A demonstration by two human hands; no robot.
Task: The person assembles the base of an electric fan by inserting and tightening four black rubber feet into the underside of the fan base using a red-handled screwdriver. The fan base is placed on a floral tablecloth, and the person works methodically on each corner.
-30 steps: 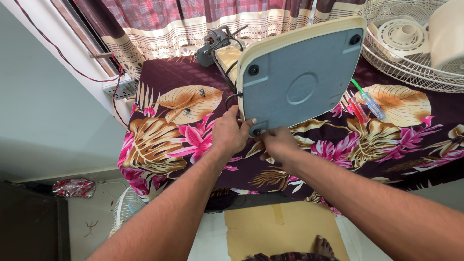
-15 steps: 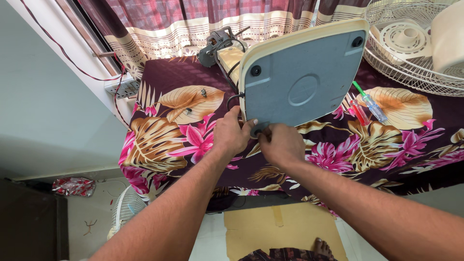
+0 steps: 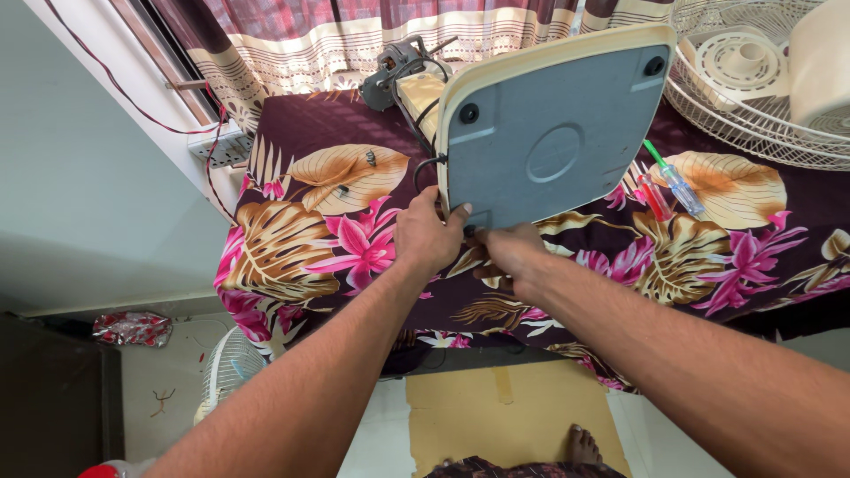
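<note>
Fingers [image 3: 440, 215] of the left hand [image 3: 427, 237] clamp the bottom corner of the fan base [image 3: 549, 133], tipped on edge on the desk [image 3: 292, 119] so its grey underside shows, while the right hand [image 3: 512, 257] pinches something small, hidden, beneath that corner

Hidden and cut-off items, head view

From my remote seat I log: the fan base [image 3: 544, 133], tipped on edge, screens its own top face and most of the motor [image 3: 394, 66] and black cord [image 3: 423, 164] behind it. The right hand [image 3: 512, 255] has its fingers tucked at the base's lower corner, so I cannot tell what they pinch. The wire grille [image 3: 753, 115] and pale cover [image 3: 819, 62] are cut by the right and top edges. Two small screws [image 3: 369, 159] on the table [image 3: 292, 230] are too small to read. Both forearms leave at the bottom edge.
</note>
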